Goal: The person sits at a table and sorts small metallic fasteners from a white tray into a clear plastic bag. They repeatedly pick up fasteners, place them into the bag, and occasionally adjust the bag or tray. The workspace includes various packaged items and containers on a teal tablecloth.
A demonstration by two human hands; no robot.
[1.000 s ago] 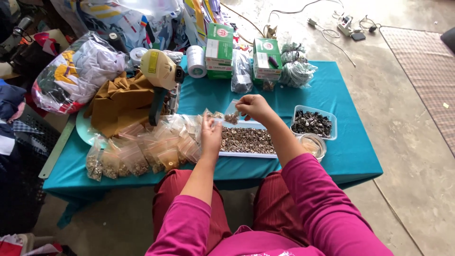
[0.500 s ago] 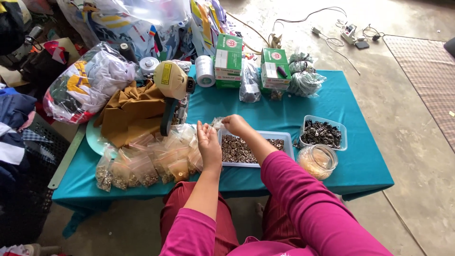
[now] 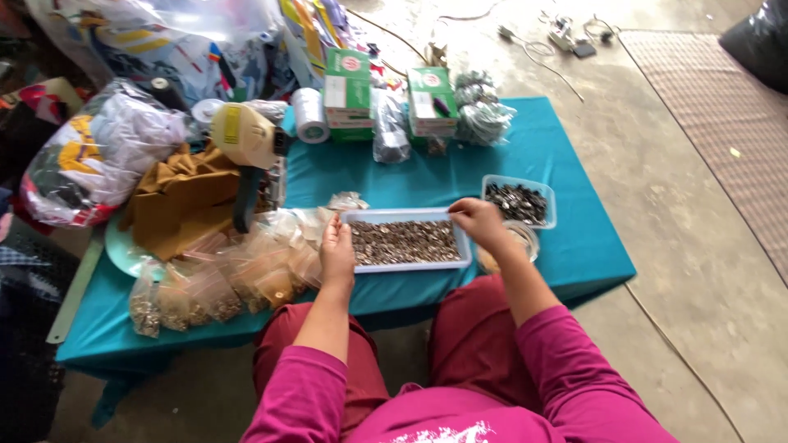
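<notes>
A shallow clear tray (image 3: 410, 267) full of small brown and silver pieces sits at the near edge of the teal table (image 3: 566, 164). My left hand (image 3: 336, 253) grips the tray's left edge, fingers curled over the rim. My right hand (image 3: 478, 221) holds the tray's far right corner. A small empty clear bag (image 3: 346, 200) lies just beyond the tray's left corner. Both arms wear magenta sleeves.
Right of the tray are a small clear box of dark pieces (image 3: 517, 202) and a round jar (image 3: 527, 236). Several filled little bags (image 3: 213, 283), brown cloth (image 3: 185, 201) and a yellow tool (image 3: 242, 135) lie left. Green boxes (image 3: 347, 82) and a white roll (image 3: 309, 115) stand behind.
My right hand has let go of the small clear bag above the tray and moved right to the tray's far corner. My left hand slid down to the tray's left edge.
</notes>
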